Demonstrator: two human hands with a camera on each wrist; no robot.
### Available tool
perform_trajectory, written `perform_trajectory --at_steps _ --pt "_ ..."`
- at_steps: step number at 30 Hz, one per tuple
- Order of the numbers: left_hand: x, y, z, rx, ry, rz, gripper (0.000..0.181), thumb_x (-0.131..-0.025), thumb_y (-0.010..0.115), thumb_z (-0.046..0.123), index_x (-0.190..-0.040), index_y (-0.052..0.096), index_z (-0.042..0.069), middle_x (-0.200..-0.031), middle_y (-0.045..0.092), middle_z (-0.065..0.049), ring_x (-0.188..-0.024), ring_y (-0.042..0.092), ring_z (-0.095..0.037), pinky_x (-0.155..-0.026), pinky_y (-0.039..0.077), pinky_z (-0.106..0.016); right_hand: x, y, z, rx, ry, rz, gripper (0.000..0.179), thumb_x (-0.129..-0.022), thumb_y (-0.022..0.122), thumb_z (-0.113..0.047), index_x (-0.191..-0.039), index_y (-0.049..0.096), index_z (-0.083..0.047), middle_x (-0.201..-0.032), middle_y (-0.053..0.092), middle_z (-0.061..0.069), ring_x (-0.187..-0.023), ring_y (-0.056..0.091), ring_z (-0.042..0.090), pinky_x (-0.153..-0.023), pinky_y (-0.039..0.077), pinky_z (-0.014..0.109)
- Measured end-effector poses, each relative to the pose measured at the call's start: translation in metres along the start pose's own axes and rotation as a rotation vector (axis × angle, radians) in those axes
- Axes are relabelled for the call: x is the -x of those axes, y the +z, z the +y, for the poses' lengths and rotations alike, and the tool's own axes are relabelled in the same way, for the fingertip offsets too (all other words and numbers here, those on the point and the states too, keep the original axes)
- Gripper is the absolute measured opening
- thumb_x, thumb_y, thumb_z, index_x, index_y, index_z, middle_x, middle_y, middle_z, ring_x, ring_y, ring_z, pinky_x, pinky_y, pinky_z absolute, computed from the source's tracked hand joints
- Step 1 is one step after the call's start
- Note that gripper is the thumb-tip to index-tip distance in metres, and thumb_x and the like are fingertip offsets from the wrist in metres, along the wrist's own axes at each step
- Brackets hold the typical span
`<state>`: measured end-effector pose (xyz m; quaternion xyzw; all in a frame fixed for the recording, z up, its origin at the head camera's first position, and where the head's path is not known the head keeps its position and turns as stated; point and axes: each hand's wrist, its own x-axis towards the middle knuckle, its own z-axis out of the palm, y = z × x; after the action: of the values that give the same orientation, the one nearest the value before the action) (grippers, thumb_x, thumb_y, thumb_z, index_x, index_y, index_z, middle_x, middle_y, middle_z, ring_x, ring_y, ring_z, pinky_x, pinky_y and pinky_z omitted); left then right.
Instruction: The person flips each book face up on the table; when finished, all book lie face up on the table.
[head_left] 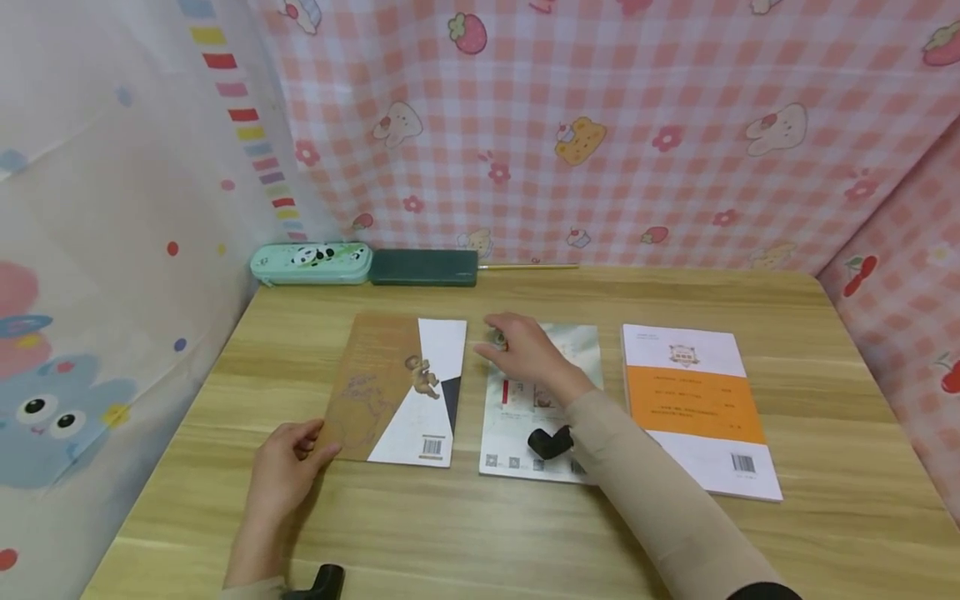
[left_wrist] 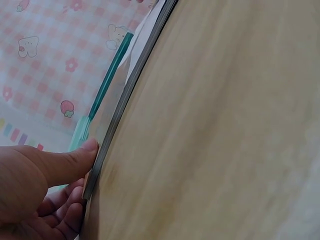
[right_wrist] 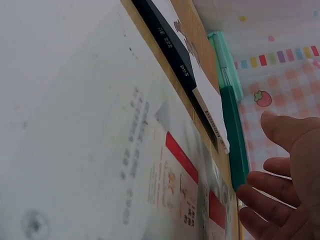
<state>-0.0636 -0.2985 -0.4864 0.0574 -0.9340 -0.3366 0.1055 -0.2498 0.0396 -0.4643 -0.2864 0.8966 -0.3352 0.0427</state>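
A brown and white book [head_left: 397,392] lies on the left of the table, back cover up. My left hand [head_left: 287,467] is at its lower left corner. In the left wrist view the thumb [left_wrist: 67,162] lies over the cover, the other fingers curled at the book's edge [left_wrist: 117,112]. Above the middle, pale green book [head_left: 517,442] hovers my right hand [head_left: 525,350], thumb and fingers apart, holding nothing. That hand and its sleeve hide part of this book. In the right wrist view the spread fingers [right_wrist: 267,197] show beside the pale cover [right_wrist: 90,130].
A white and orange book [head_left: 697,400] lies on the right, partly behind the right sleeve [head_left: 660,500]. Along the table's back edge stand a mint panda pencil case [head_left: 311,263], a dark green box [head_left: 423,268] and a thin yellowish stick [head_left: 528,267]. Patterned curtains [head_left: 525,125] surround the table.
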Motion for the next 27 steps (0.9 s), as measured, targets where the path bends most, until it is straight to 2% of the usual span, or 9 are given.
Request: perform_trajectory --at_steps 8,12,16,17,20,21,23,25,27 --pt "-0.002 -0.001 0.003 -0.012 -0.038 -0.018 0.043 -0.084 0.083 0.007 -0.118 0.068 -0.012 -0.100 0.067 -0.020 -0.085 0.063 -0.028 -0.069 0.055 -0.024 -0.012 0.006 0.002 -0.028 0.033 -0.042 0.061 -0.097 0.070 -0.031 -0.144 0.052 0.003 -0.136 0.061 0.019 -0.126 0.057 0.032 -0.110 0.044 0.043" --pt "-0.003 -0.001 0.004 -0.022 -0.057 -0.033 0.043 -0.085 0.082 0.008 -0.120 0.067 -0.012 -0.102 0.066 -0.021 -0.087 0.063 -0.029 -0.071 0.055 -0.026 -0.018 0.008 0.005 -0.023 0.007 -0.053 0.059 -0.096 0.071 -0.027 -0.143 0.053 0.003 -0.132 0.063 0.020 -0.124 0.058 0.032 -0.109 0.045 0.043" --pt "-0.002 -0.001 0.004 0.001 -0.044 -0.039 0.044 -0.085 0.082 0.009 -0.121 0.067 -0.012 -0.103 0.066 -0.021 -0.088 0.064 -0.029 -0.072 0.057 -0.028 -0.022 0.010 0.009 -0.022 -0.039 -0.044 0.053 -0.095 0.073 -0.022 -0.139 0.057 0.003 -0.128 0.066 0.020 -0.121 0.061 0.032 -0.107 0.047 0.042" --pt "-0.001 -0.001 0.004 0.002 -0.036 -0.042 0.045 -0.085 0.083 0.010 -0.121 0.067 -0.012 -0.103 0.066 -0.021 -0.088 0.064 -0.028 -0.073 0.057 -0.030 -0.023 0.011 0.010 -0.024 -0.046 -0.041 0.050 -0.095 0.073 -0.021 -0.137 0.059 0.002 -0.126 0.066 0.020 -0.120 0.061 0.032 -0.106 0.047 0.042" --pt "0.001 -0.002 0.001 0.018 -0.026 -0.065 0.052 -0.081 0.087 0.012 -0.123 0.066 -0.011 -0.106 0.066 -0.019 -0.092 0.063 -0.028 -0.077 0.057 -0.032 -0.027 0.014 0.011 -0.029 -0.066 -0.039 0.030 -0.095 0.073 -0.019 -0.115 0.066 0.002 -0.114 0.069 0.015 -0.110 0.064 0.029 -0.102 0.050 0.041" --pt "0.002 -0.003 0.000 0.024 -0.030 -0.077 0.056 -0.079 0.088 0.012 -0.124 0.065 -0.011 -0.108 0.065 -0.019 -0.094 0.062 -0.028 -0.079 0.057 -0.034 -0.029 0.015 0.011 -0.032 -0.070 -0.040 0.025 -0.094 0.074 -0.019 -0.107 0.066 0.000 -0.109 0.070 0.014 -0.107 0.064 0.028 -0.100 0.051 0.041" --pt "0.003 -0.004 -0.002 0.036 -0.042 -0.098 0.062 -0.075 0.091 0.013 -0.125 0.064 -0.011 -0.110 0.064 -0.019 -0.097 0.061 -0.029 -0.083 0.057 -0.036 -0.032 0.016 0.010 -0.032 -0.076 -0.047 0.024 -0.094 0.074 -0.019 -0.093 0.060 0.000 -0.100 0.068 0.011 -0.099 0.063 0.026 -0.095 0.053 0.041" --pt "0.003 -0.006 -0.003 0.053 -0.057 -0.109 0.065 -0.072 0.092 0.011 -0.126 0.063 -0.011 -0.112 0.064 -0.019 -0.100 0.060 -0.030 -0.085 0.056 -0.037 -0.035 0.017 0.008 -0.024 -0.079 -0.054 0.026 -0.094 0.075 -0.019 -0.089 0.057 -0.001 -0.094 0.065 0.010 -0.093 0.061 0.025 -0.091 0.053 0.040" --pt "0.003 -0.006 -0.004 0.061 -0.062 -0.113 0.066 -0.071 0.093 0.010 -0.126 0.063 -0.012 -0.113 0.063 -0.020 -0.100 0.060 -0.030 -0.086 0.056 -0.036 -0.038 0.018 0.006 -0.015 -0.079 -0.060 0.021 -0.093 0.075 -0.018 -0.096 0.062 -0.002 -0.094 0.066 0.009 -0.092 0.061 0.024 -0.090 0.054 0.040"
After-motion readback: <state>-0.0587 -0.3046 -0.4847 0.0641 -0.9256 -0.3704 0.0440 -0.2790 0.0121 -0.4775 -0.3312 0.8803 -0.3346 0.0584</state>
